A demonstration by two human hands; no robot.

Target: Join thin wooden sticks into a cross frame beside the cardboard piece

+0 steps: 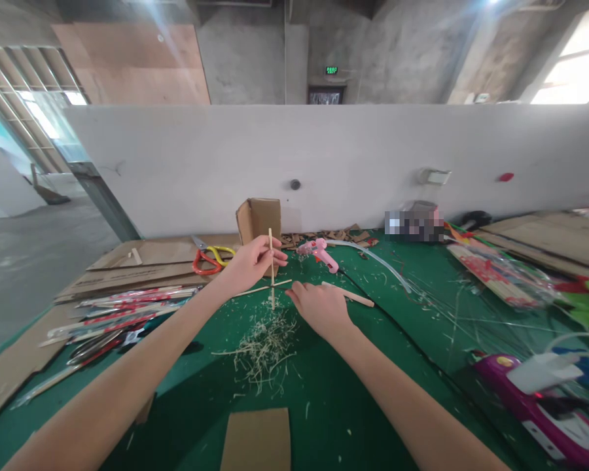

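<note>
My left hand (255, 261) pinches a thin wooden stick (273, 297) that stands nearly upright. A second thin stick (252, 290) crosses it low down, lying roughly level. Just right of the crossing, my right hand (321, 307) is closed, its thumb and fingertips together. What it grips is hidden; a small dark sliver shows by its fingertips. A pale wooden rod or handle (358, 298) shows beyond the right hand, and I cannot tell whether the hand holds it. Below the hands, a heap of thin wood shavings (265, 347) lies on the green table top (353, 405).
A pink glue gun (319, 252) with a black cord lies behind my hands. Scissors (211, 258), packaged sticks (127, 314) and cardboard are at left. A cardboard piece (258, 438) lies in front. A purple power strip (535, 399) sits at right; a white partition (343, 170) rises behind.
</note>
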